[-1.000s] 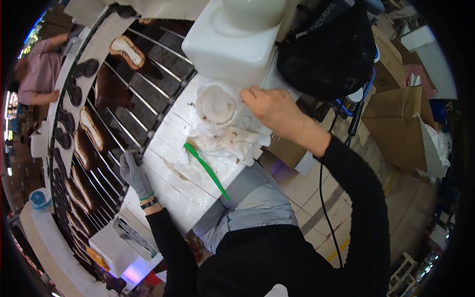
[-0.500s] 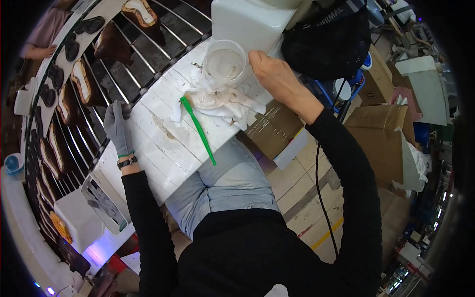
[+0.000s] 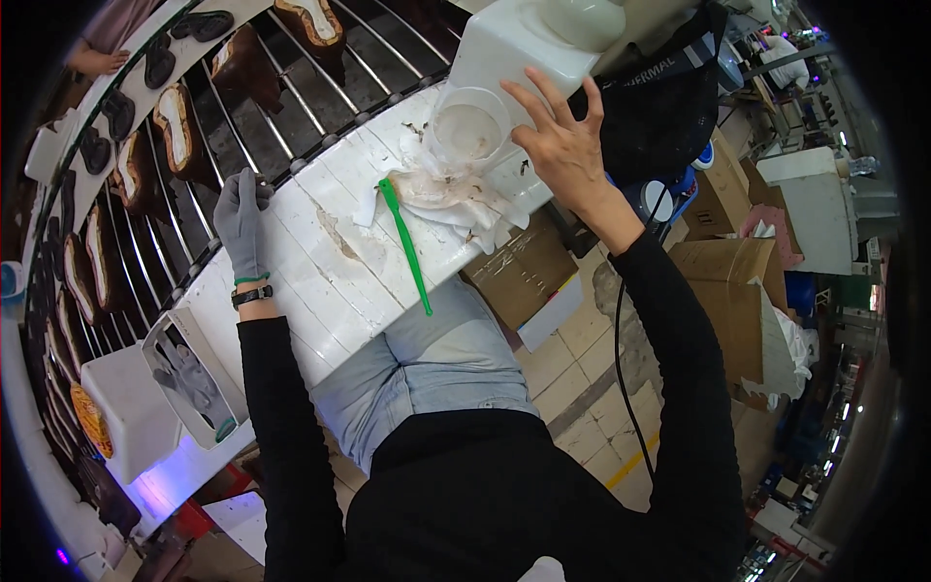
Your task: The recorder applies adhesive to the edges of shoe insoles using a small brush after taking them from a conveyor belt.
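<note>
My right hand is bare, its fingers spread and holding nothing, just to the right of a clear plastic cup and in front of a large white plastic container. A little pale material shows in the cup. The cup stands behind a stained white cloth on the white tabletop. Across the cloth's left edge lies a green long-handled brush. My left hand, in a grey glove, rests at the table's far-left edge beside the rollers. Its fingers are curled together, and what is under them is hidden.
A roller conveyor carries several brown shoe uppers beyond the table. Black soles line a ledge behind it. A white bin with grey gloves stands at left. Cardboard boxes and a hanging black cable are at right.
My right hand has come off the cup's rim and its fingers have spread. The cup stays beside the cloth. My left hand keeps to the table edge; the whole view has shifted slightly.
</note>
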Motion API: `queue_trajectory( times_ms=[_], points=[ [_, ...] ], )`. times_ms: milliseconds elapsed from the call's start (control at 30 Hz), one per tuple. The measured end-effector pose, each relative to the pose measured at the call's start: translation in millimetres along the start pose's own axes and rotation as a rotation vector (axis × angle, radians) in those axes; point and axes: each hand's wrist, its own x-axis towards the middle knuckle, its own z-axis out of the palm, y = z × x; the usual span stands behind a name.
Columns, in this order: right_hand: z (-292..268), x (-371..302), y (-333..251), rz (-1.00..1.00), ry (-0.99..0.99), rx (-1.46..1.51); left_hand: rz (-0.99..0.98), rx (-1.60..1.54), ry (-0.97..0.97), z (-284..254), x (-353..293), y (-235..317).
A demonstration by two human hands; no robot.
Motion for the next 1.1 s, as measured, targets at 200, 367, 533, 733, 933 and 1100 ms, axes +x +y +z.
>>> queue_trajectory(
  times_ms=[200, 367, 533, 733, 933, 1100],
  points=[
    [2, 12, -3, 0.068, -0.207, -0.010, -0.005, 0.000, 0.004, -1, 0, 0],
    [8, 15, 2, 0.011, -0.304, -0.095, -0.002, -0.024, -0.012, -2, 0, -3],
    [8, 19, 0, -0.025, -0.284, -0.100, 0.007, -0.025, -0.024, -1, 0, 1],
    [8, 17, 1, -0.046, -0.285, -0.121, -0.012, 0.003, -0.007, -4, 0, -4],
    [7, 16, 1, -0.083, -0.219, -0.092, -0.008, 0.000, -0.009, -5, -1, -4],
    [6, 15, 2, -0.108, -0.188, -0.110, -0.010, 0.000, 0.003, -5, -1, -5]
  ],
)
